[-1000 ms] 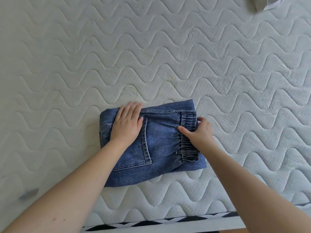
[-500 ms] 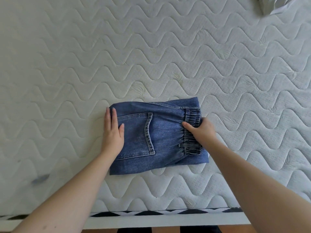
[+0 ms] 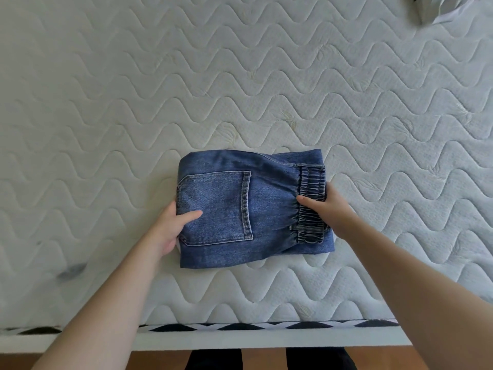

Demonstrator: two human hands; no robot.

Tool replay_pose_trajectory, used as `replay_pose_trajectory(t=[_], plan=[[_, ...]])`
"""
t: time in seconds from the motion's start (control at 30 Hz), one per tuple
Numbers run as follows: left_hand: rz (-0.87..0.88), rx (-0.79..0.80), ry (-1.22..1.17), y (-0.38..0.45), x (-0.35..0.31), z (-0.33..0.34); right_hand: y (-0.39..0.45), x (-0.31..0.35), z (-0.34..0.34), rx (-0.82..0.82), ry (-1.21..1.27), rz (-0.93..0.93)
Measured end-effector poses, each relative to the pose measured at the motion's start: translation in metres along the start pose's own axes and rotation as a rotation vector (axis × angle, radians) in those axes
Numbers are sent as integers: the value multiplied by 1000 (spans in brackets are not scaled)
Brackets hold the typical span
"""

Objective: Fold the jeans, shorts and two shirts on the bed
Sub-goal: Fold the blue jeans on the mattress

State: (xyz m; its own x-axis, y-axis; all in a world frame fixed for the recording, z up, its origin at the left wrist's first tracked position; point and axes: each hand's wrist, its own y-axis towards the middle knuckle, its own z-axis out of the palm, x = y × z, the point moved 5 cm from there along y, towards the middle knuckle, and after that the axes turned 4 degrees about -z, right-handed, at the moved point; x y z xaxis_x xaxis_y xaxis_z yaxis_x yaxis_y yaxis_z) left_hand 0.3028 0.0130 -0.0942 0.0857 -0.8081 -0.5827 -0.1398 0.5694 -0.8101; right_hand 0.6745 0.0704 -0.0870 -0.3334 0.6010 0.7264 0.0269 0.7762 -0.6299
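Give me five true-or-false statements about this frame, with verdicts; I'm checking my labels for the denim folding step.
1. The folded jeans lie on the quilted mattress. True.
2. The left hand grips the bundle's left edge, thumb on top. True.
3. The right hand lies flat on the back pocket. False: it holds the elastic waistband end, away from the pocket.
4. The waistband points to the left. False: it is at the right end.
5. A pale garment shows at the top right corner. True.
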Motion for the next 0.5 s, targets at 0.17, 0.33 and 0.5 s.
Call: replay_pose_trajectory(t=[0.17, 0.33, 0.5], plan=[[-125, 71, -87, -23, 6, 10, -25, -5, -6, 47, 149, -37], [-114, 106, -64, -81, -7, 23, -90, -2, -31, -11, 164, -33], [7, 121, 13, -159, -42, 32, -165, 33, -68, -30, 204, -53]])
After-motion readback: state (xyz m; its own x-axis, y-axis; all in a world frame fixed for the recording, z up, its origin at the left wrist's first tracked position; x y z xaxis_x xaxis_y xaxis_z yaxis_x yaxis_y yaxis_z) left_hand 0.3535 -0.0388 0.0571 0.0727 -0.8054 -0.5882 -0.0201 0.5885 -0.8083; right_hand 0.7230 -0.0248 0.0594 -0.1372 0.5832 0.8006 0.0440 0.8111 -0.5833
